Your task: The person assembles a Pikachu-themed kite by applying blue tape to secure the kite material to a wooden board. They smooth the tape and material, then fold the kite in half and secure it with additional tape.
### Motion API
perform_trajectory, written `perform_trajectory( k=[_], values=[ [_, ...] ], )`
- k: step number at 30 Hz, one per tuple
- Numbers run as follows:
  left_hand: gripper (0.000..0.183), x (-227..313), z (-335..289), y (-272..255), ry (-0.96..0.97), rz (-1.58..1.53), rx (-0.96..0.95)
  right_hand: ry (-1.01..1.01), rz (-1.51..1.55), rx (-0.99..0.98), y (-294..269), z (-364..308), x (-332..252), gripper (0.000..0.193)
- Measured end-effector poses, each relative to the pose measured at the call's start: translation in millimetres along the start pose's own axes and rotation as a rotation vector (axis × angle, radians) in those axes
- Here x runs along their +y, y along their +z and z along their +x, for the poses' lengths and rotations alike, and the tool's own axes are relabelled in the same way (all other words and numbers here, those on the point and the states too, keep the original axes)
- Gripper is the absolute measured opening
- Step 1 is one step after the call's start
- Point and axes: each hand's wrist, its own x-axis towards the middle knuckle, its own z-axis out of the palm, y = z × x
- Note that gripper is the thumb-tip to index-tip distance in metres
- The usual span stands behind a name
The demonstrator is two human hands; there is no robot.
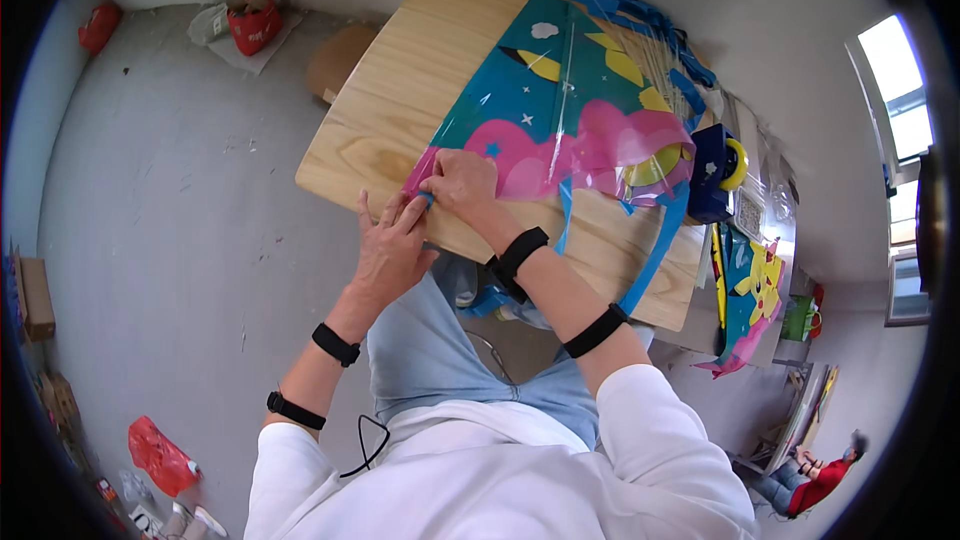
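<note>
A thin, shiny printed sheet (540, 90), teal with a pink cloud band and yellow cartoon shapes, lies across a wooden table. My left hand (388, 255) is at its near left corner, thumb and forefinger closed there and the other fingers partly stretched along the table edge. A small blue piece (427, 198) shows at those fingertips. Right beside it, my right hand (462, 183) is curled, pinching the pink corner; its fingertips are partly hidden. Narrow blue strips (655, 250) hang from the sheet's right side.
The wooden table (385, 90) has more blue strips (620, 5) heaped at its far edge. A dark blue tape dispenser (712, 175) with a yellow roll stands at the right. Beyond it hangs another printed sheet (750, 290). A person (825, 480) in red sits at the far right.
</note>
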Motion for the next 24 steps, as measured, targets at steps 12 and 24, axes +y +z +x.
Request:
perform_trajectory(
  k=[12, 24],
  values=[
    [0.067, 3, 2, -10, -0.028, 0.002, -0.012, 0.310, -0.223, 0.224, -85, -46, 109, 0.049],
    [0.042, 5, 2, -21, -0.082, 0.005, 0.008, -0.002, -0.255, 0.422, -50, -56, 139, 0.036]
  ],
)
